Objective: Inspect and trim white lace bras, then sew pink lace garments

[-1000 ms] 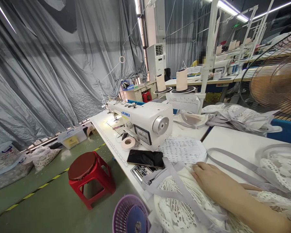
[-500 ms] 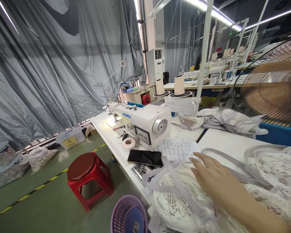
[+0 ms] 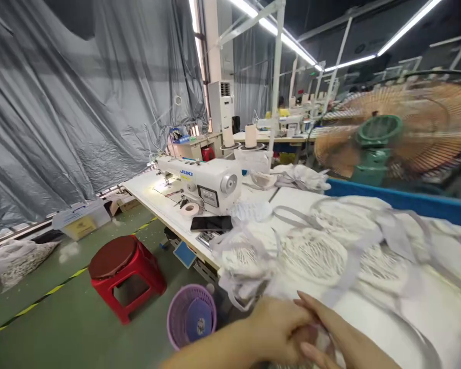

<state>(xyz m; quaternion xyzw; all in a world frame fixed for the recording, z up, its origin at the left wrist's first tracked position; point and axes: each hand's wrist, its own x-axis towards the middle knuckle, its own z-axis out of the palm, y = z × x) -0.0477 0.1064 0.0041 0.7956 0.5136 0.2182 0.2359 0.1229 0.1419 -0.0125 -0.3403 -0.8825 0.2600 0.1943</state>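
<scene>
Whereas half a second ago one hand lay spread over the lace pieces [image 3: 315, 256], two now meet low, close to the tabletop's [image 3: 299, 197] near edge. The left hand [image 3: 276, 328] has come into view, its fingers bent inward; the right hand [image 3: 343, 328] has drawn back, its fingers stretched out towards the left. Blur and overlap hide whether they pinch the pale cloth [image 3: 325, 342] between them; I cannot tell. The view has swung right, so the fan's [image 3: 380, 128] green hub shows. The lace pieces run from beside the phone [image 3: 212, 223] along the tabletop's right part, white, openwork and crumpled, with flat, smooth grey straps [image 3: 349, 271] looping through; one loop droops over the near edge. The phone remains a glossy black slab below the machine [image 3: 211, 182], near a flat ring of tape [image 3: 189, 209]. Beneath the near edge stand a purple lattice basket [image 3: 172, 318] and a glossy red stool [image 3: 146, 271].
</scene>
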